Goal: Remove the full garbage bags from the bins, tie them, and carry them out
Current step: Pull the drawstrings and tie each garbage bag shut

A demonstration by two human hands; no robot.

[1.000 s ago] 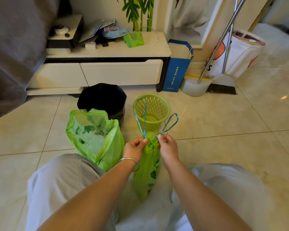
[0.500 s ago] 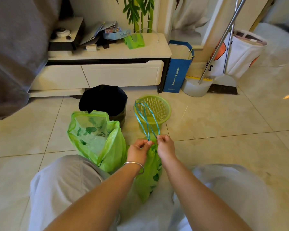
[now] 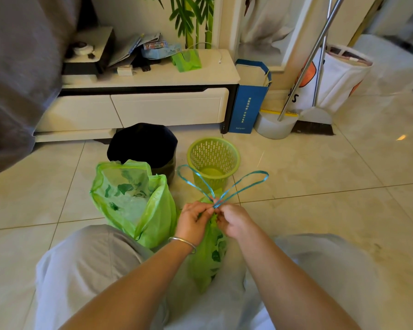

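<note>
Item: green garbage bag [image 3: 209, 256], on floor just in front of green basket bin [image 3: 214, 160]. L hand [image 3: 193, 221] & R hand [image 3: 235, 221] each pinch blue drawstring [image 3: 224, 195] at bag neck, loops crossed. Step: tying. Next: pull knot tight. 2nd bag [image 3: 134, 203], left of basket, untied.

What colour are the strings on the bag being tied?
Blue: the thin drawstring loops on the green plastic bag, head view.

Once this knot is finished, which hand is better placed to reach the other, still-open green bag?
Probably the left hand: the open bag sits directly on its side, while the right hand would have to cross over.
</note>
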